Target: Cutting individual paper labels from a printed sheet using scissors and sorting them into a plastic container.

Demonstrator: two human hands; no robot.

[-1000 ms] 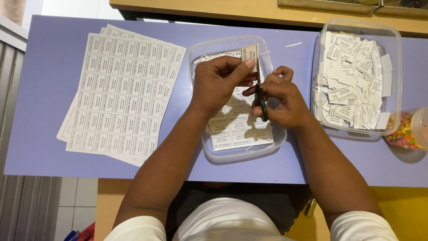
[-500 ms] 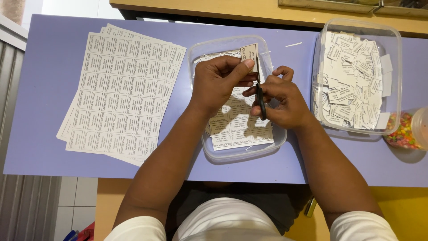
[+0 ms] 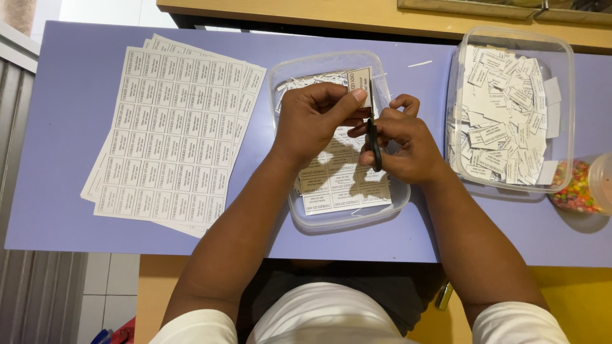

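My left hand (image 3: 317,119) pinches a small printed paper label (image 3: 359,79) between thumb and fingers, above a clear plastic tray (image 3: 285,70). My right hand (image 3: 406,141) grips black scissors (image 3: 373,139), whose blades meet the label's right edge. Both hands hover over the tray, which holds label sheet pieces (image 3: 341,188) and thin paper trimmings.
A stack of uncut printed label sheets (image 3: 172,134) lies to the left on the purple table (image 3: 57,191). A second clear tray (image 3: 564,76) at the right holds several cut labels. A container of coloured sweets (image 3: 583,188) stands at the far right edge.
The hands have stayed in nearly the same place; the scissors and label show only a slight shift.
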